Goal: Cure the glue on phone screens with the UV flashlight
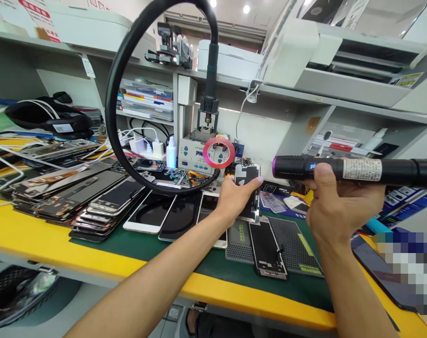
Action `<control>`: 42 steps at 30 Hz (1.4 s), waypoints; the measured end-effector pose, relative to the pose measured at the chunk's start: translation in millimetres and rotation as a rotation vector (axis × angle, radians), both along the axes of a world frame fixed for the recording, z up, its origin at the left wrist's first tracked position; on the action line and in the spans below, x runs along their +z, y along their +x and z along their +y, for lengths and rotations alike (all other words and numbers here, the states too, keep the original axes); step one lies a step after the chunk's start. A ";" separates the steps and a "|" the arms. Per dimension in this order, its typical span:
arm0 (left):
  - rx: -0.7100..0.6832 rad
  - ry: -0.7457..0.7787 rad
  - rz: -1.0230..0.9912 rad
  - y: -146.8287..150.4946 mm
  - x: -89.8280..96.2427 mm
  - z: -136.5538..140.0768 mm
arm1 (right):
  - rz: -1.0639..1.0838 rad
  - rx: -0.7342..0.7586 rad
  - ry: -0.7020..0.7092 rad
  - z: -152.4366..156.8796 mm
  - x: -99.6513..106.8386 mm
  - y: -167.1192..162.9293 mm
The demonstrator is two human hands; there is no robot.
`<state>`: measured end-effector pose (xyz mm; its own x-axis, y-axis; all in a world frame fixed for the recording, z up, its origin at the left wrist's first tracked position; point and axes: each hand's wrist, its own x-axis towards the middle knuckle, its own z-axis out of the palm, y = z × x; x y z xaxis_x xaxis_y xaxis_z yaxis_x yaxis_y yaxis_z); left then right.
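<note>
My left hand (231,201) grips a phone screen (247,206) by its edges, thumb on the right side, and tilts its back toward me above the bench. In my right hand (335,206) is a black flashlight (294,168), held level. Its purple-ringed head points left toward the screen, a short gap apart. A small lit display shows beside my right thumb, and a white label is stuck on the barrel. Below the hands, another phone screen (267,249) lies on a grey perforated mat (291,234), its back up.
Several phones and screens (104,202) are stacked at the left. White-framed phones (151,211) lie beside my left forearm. A black flexible tube (111,94) arches over the bench. A red tape roll (219,153) leans before a bench machine (192,152). Shelves rise behind.
</note>
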<state>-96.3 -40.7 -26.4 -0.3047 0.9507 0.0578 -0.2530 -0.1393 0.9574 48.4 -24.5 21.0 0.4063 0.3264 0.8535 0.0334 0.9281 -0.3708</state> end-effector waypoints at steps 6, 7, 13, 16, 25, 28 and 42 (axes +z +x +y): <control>0.069 0.085 0.188 -0.5 -6.7 2.8 | 0.013 -0.014 -0.018 0.4 1.0 -1.7; 0.084 0.099 0.232 -0.5 -6.8 2.1 | 0.017 -0.013 -0.026 0.7 0.8 -1.7; 0.121 0.189 0.383 1.3 -0.1 -9.9 | 0.022 -0.032 -0.022 -0.4 1.5 -1.0; 0.129 0.220 0.408 1.9 3.5 -14.4 | 0.019 -0.014 -0.034 -2.8 3.3 -1.1; 0.098 0.235 0.288 2.1 1.5 -9.8 | 0.073 -0.021 -0.073 -4.5 4.5 -0.9; -0.075 0.071 -0.018 0.8 2.0 -3.5 | 0.091 -0.039 -0.093 -3.2 4.0 -0.2; -0.303 -0.010 -0.329 2.1 9.0 -1.4 | 0.058 -0.054 -0.114 0.8 3.1 4.7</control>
<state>-94.2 -42.0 -17.4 -0.0127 0.9999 -0.0055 -0.5721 -0.0027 0.8202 53.1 -23.6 24.1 0.4732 0.3965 0.7867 0.0574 0.8772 -0.4767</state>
